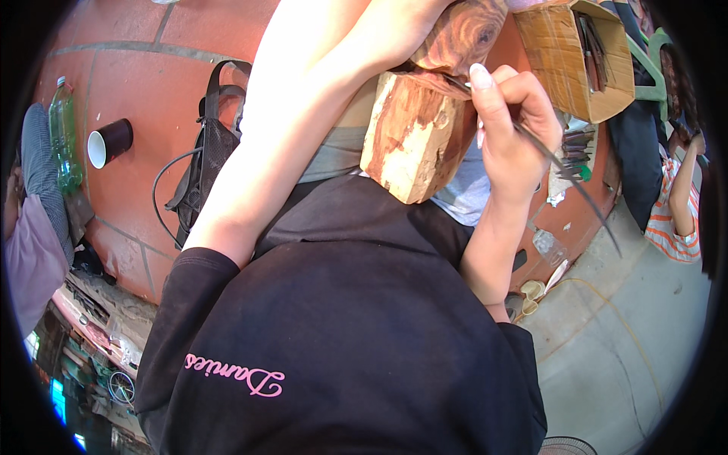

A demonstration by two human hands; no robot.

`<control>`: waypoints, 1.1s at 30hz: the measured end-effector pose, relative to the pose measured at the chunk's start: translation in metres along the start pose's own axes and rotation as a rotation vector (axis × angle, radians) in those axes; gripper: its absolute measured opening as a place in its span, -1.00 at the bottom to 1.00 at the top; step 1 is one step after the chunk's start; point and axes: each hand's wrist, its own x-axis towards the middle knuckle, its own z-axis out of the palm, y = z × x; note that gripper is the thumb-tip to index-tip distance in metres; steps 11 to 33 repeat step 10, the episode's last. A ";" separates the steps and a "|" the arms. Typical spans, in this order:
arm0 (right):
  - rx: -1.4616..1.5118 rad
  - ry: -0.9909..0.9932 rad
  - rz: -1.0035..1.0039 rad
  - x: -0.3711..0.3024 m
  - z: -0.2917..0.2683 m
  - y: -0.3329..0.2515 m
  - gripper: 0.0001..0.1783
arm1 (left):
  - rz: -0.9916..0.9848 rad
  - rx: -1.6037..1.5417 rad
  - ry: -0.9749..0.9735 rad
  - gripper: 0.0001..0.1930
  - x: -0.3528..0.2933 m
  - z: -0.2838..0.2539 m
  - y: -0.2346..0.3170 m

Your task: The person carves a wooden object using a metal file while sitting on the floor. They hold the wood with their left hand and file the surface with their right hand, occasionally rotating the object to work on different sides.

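Observation:
A block of wood [413,144] stands between my legs, its lower part pale and rough-hewn, its upper part a smooth, rounded reddish-brown form [464,34] with swirling grain. Against the upper left of that rounded form rests my left hand [402,30], gripping it; its fingertips are mostly hidden. My right hand [516,114] is closed in a pinch round a long, thin, dark file [561,163]. One end of the file touches the groove between the rounded top and the pale base, while the other trails out to the lower right.
Right of the wood is an open cardboard box [565,57] with thin tools inside; more tools [578,148] lie below it. A black bag [199,167], a dark cup [114,142] and a green plastic bottle [65,136] are on the left. Other people sit at both sides.

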 end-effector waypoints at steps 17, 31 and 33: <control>0.040 0.017 -0.013 0.000 0.001 0.000 -0.71 | -0.084 0.136 0.016 -0.85 -0.003 0.001 0.012; 0.040 0.017 -0.013 0.000 0.001 0.000 -0.71 | -0.084 0.136 0.016 -0.85 -0.003 0.001 0.012; 0.040 0.017 -0.013 0.000 0.001 0.000 -0.71 | -0.084 0.136 0.016 -0.85 -0.003 0.001 0.012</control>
